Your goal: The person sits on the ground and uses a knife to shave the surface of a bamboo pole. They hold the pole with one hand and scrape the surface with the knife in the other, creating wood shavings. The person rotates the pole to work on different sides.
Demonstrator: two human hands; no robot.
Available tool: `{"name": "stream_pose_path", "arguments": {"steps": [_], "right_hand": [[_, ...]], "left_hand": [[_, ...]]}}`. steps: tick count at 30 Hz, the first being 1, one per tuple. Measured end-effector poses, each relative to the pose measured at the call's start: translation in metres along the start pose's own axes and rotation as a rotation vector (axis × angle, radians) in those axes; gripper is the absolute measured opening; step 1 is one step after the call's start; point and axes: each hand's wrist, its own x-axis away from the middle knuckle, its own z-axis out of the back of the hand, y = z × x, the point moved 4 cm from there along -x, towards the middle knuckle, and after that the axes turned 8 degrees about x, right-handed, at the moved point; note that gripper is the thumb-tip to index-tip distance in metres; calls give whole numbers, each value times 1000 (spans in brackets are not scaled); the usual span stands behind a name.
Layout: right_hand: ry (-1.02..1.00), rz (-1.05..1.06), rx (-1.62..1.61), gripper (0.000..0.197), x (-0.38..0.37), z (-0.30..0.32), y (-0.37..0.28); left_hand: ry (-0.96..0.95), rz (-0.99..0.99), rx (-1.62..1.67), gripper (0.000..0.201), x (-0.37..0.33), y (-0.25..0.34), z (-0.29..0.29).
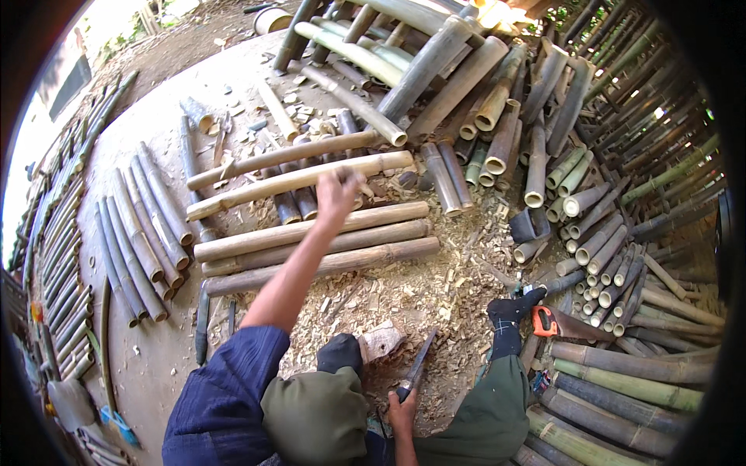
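Note:
My left hand (337, 194) reaches forward over a row of pale peeled bamboo poles (311, 237) lying on the ground, its fingers closed around something small that I cannot make out, just below the upper pole (299, 181). My right hand (402, 414) sits low between my knees, gripping the handle of a long knife (418, 363) whose blade points up and away over the wood chips. A chopping block (378, 340) stands beside my left foot.
Short cut bamboo sections (598, 248) are heaped at the right, long green poles (614, 388) at lower right. A hand saw with an orange handle (553, 321) lies by my right foot. Split dark slats (136, 241) lie at the left. Chips (435, 287) cover the ground.

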Motion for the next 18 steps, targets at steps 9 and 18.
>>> {"name": "stream_pose_path", "arguments": {"steps": [9, 18], "right_hand": [[-426, -367, -156, 76, 45, -37, 36], [-367, -313, 45, 82, 52, -41, 50]], "left_hand": [[19, 326, 93, 21, 208, -61, 114], [56, 116, -478, 34, 86, -38, 162]]}}
